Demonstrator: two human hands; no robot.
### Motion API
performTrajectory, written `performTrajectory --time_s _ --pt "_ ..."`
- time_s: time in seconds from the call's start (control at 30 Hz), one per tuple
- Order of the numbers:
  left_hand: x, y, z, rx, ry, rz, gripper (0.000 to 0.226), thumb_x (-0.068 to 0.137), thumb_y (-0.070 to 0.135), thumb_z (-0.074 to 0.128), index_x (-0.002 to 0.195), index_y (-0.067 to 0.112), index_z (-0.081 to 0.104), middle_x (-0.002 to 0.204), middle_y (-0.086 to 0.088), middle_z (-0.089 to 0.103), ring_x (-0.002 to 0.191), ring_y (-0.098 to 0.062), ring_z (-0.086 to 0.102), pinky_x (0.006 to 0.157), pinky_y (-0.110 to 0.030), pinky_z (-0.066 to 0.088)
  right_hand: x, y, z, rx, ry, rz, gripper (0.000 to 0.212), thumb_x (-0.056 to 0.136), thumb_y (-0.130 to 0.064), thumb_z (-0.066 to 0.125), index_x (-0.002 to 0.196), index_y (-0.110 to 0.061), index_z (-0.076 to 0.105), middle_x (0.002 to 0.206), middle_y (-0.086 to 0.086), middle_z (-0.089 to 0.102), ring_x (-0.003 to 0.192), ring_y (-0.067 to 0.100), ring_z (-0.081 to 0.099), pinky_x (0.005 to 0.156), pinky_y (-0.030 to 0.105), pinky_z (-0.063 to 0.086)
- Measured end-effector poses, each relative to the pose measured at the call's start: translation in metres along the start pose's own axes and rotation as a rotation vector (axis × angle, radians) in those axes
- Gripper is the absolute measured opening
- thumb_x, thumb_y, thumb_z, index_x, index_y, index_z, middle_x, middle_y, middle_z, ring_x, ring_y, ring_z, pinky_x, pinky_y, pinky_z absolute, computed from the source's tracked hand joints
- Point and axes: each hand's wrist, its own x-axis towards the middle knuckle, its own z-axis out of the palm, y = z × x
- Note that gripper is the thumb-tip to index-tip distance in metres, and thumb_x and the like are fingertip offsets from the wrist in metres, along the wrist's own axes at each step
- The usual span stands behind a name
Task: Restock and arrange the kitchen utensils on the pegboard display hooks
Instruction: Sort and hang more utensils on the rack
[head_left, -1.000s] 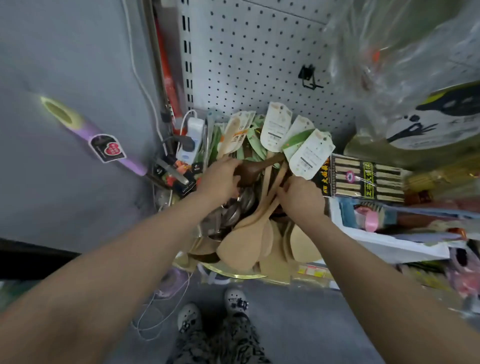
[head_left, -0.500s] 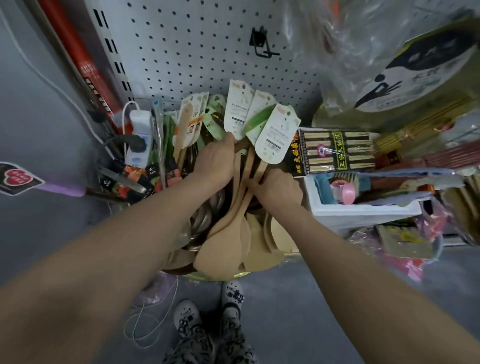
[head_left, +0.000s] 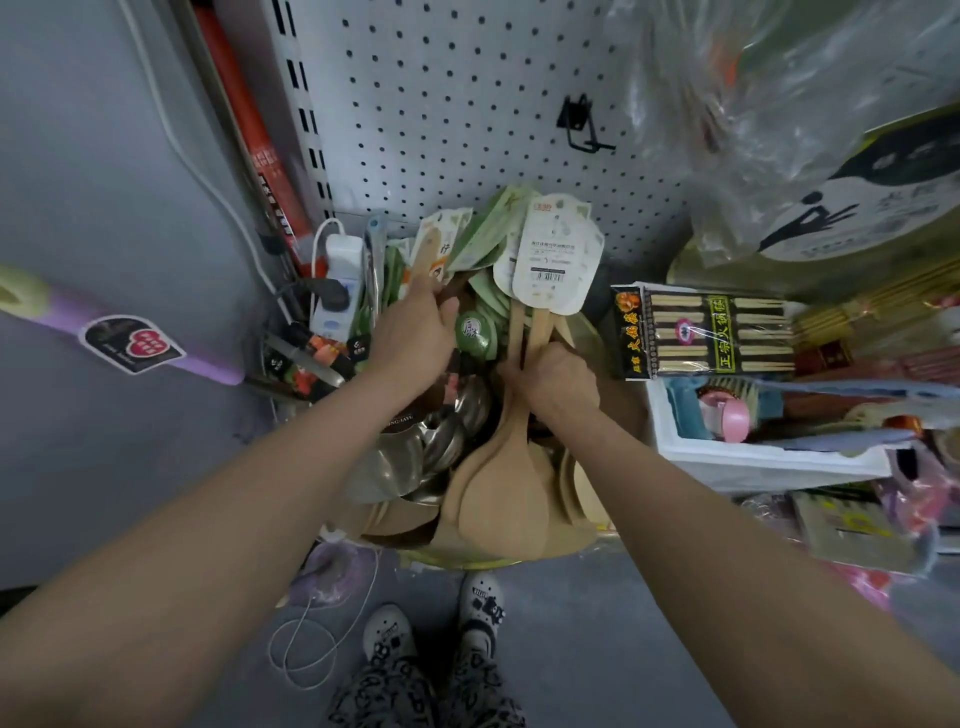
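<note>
Nothing hangs on the black metal hook (head_left: 574, 117) yet (barely begun); right hand (head_left: 558, 379) clenches pale wooden spatulas (head_left: 498, 488), left hand's (head_left: 415, 335) grip unclear.

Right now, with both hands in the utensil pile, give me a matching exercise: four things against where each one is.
Things:
1 black hook
2 chopstick pack
3 white power strip
4 wooden spatulas

Places:
A gripped by the right hand
B on the pegboard, carrying nothing
C just right of the right hand
D left of the left hand

Pairs: 1-B; 2-C; 3-D; 4-A
</note>
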Motion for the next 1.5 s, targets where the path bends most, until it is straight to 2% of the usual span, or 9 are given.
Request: performTrajectory --time_s 0.17,0.3,0.43,0.63,0.83,0.97,1.1,1.23,1.5 --pt "-0.021 -0.037 -0.009 0.025 0.014 -0.171 0.024 0.101 0.035 0.042 0.108 0.013 0.047 0.086 -0.002 0.056 0.082 -0.027 0.057 0.066 -0.035 0.041 -0.003 -0.003 0.015 0.051 0.039 -0.024 0.061 0.088 -0.033 0.069 0.127 -0.001 0.035 0.13 0.021 0.055 0.12 0.04 0.054 0.095 0.042 0.042" --pt "-0.031 -0.053 -0.013 -0.005 0.004 -0.267 0.023 0.098 0.025 0.047 0.108 0.005 0.047 0.094 -0.007 0.048 0.091 -0.027 0.051 0.069 -0.031 0.031 -0.007 -0.008 0.019 0.067 0.12 -0.082 0.049 0.092 -0.017 0.059 0.129 -0.001 0.031 0.123 0.022 0.06 0.112 0.042 0.058 0.09 0.041 0.044" --pt "-0.03 -0.055 -0.013 0.029 -0.043 -0.327 0.031 0.094 0.024 0.055 0.111 -0.001 0.049 0.112 -0.02 0.058 0.106 -0.037 0.054 0.071 -0.031 0.03 -0.009 -0.011 0.012 0.134 0.174 -0.164 0.048 0.093 -0.009 0.048 0.137 -0.004 0.028 0.116 0.025 0.062 0.106 0.045 0.06 0.089 0.044 0.043" --pt "-0.016 -0.054 -0.002 0.091 -0.104 -0.414 0.055 0.085 0.028 0.071 0.123 0.001 0.042 0.125 -0.02 0.051 0.116 -0.037 0.05 0.085 -0.039 0.042 -0.007 -0.008 0.006 0.165 0.141 -0.147 0.058 0.09 -0.013 0.056 0.14 -0.003 0.029 0.119 0.026 0.06 0.11 0.045 0.058 0.094 0.047 0.046" --pt "-0.003 -0.056 -0.002 0.204 -0.164 -0.474 0.066 0.078 0.034 0.079 0.123 0.002 0.043 0.125 -0.019 0.053 0.116 -0.037 0.053 0.085 -0.04 0.044 -0.008 -0.004 0.005 0.078 0.122 -0.219 0.035 0.088 -0.021 0.063 0.115 -0.006 0.048 0.109 0.019 0.065 0.102 0.04 0.061 0.086 0.044 0.049" --pt "0.001 -0.056 -0.002 0.191 -0.185 -0.536 0.063 0.078 0.034 0.079 0.121 0.003 0.045 0.12 -0.017 0.058 0.113 -0.036 0.055 0.074 -0.036 0.04 -0.006 -0.008 0.002 0.043 0.098 -0.258 0.035 0.087 -0.025 0.066 0.111 -0.005 0.049 0.107 0.017 0.064 0.1 0.039 0.061 0.081 0.041 0.046" --pt "-0.003 -0.058 -0.003 0.245 -0.195 -0.503 0.064 0.079 0.038 0.077 0.123 0.004 0.045 0.125 -0.019 0.053 0.117 -0.036 0.052 0.085 -0.039 0.045 -0.003 -0.005 -0.004 -0.005 0.159 -0.259 0.029 0.087 -0.022 0.062 0.109 -0.006 0.052 0.103 0.018 0.064 0.097 0.04 0.061 0.075 0.038 0.044" --pt "-0.001 -0.057 -0.001 0.321 -0.187 -0.426 0.055 0.083 0.024 0.073 0.124 0.006 0.041 0.125 -0.022 0.05 0.114 -0.038 0.051 0.088 -0.041 0.044 0.012 0.004 -0.015 -0.084 0.221 -0.225 0.027 0.09 -0.014 0.059 0.113 -0.003 0.051 0.108 0.02 0.064 0.1 0.04 0.062 0.079 0.041 0.046" --pt "0.009 -0.063 0.003 0.307 -0.232 -0.465 0.053 0.08 0.039 0.073 0.119 0.011 0.05 0.119 -0.014 0.058 0.108 -0.032 0.057 0.076 -0.033 0.042 0.046 0.014 -0.012 -0.187 0.161 -0.207 0.041 0.088 -0.022 0.068 0.12 -0.003 0.051 0.12 0.018 0.057 0.111 0.035 0.057 0.088 0.041 0.048"
